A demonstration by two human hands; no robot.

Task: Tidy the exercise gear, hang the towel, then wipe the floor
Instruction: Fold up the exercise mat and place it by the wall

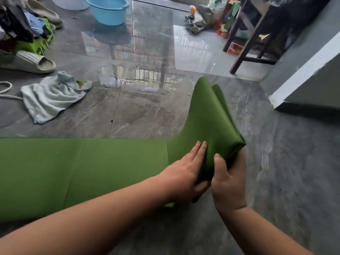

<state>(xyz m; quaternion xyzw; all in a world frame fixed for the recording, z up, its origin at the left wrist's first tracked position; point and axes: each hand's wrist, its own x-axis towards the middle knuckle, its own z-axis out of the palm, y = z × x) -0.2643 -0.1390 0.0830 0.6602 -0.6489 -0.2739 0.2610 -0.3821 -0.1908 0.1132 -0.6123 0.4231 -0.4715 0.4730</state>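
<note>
The right hand (pixel 229 183) pinches the folded end of the green mat (pixel 82 172) at lower right of centre, thumb on top, while the left hand (pixel 185 173) lies flat with fingers straight against the fold. To fold well, I judge, keep the edges matched (the raised flaps look splayed) and press each crease before the next turn. The rest of the mat stretches left across the floor (pixel 147 116); the towel (pixel 51 96) lies crumpled at middle left, not yet hung.
</note>
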